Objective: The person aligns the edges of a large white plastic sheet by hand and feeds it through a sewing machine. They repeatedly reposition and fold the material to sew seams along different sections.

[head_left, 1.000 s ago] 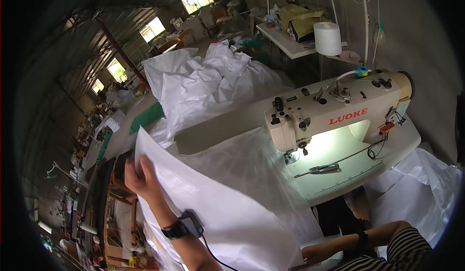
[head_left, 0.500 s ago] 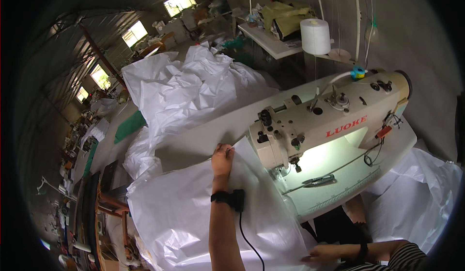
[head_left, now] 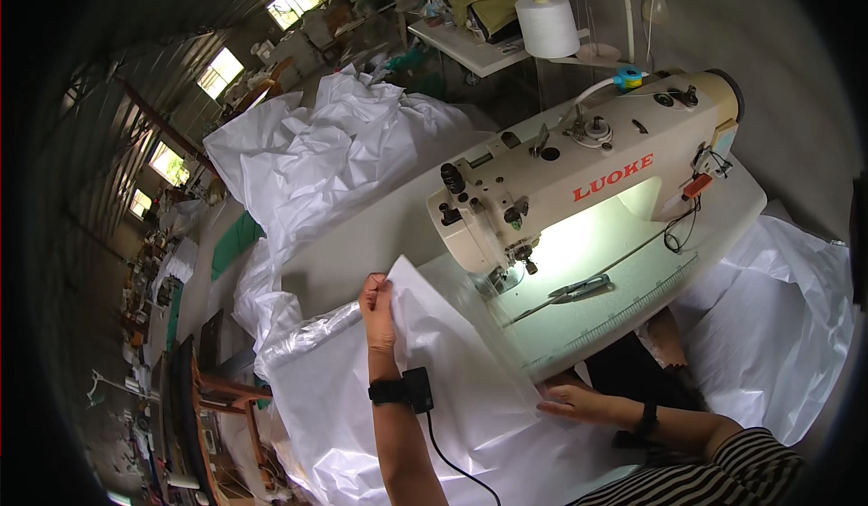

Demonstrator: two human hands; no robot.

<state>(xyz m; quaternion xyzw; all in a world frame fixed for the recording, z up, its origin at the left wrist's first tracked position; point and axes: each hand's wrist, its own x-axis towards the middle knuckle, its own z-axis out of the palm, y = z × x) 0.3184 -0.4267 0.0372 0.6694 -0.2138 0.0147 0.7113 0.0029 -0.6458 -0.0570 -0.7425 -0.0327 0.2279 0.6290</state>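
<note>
A large white translucent sheet (head_left: 452, 370) lies over the near edge of the sewing table (head_left: 633, 262). My left hand (head_left: 378, 307) pinches the sheet's far corner, just left of the cream sewing machine (head_left: 579, 171). Lower down, my right hand (head_left: 579, 404) rests flat on the sheet at the table's front edge, fingers spread. The needle area (head_left: 520, 266) is lit by the machine's lamp. The sheet's corner sits close to the presser foot.
Scissors or snips (head_left: 579, 286) lie on the table under the machine arm. A heap of crumpled white sheeting (head_left: 334, 162) fills the table's left side. More white material (head_left: 778, 316) hangs at the right. A big white thread cone (head_left: 547, 25) stands behind.
My left hand has carried the sheet's corner from the left toward the machine's needle. My right hand has shifted up onto the sheet at the table's front edge.
</note>
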